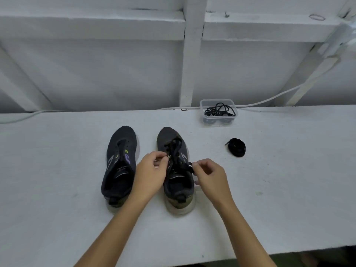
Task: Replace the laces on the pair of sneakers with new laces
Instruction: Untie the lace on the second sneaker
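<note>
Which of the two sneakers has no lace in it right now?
The left sneaker: its eyelets are bare and no hand touches it. The right sneaker carries a black lace, pinched by the left hand and right hand.

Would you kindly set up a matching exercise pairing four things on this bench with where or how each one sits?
Things:
1. left sneaker
2. right sneaker
3. coiled lace
4. clear tub

States:
A. lying loose on the bench, right of the shoes
B. by the back wall, holding tangled laces
C. no lace in it
D. lace pinched by both hands

Pairs: 1-C, 2-D, 3-A, 4-B
</note>
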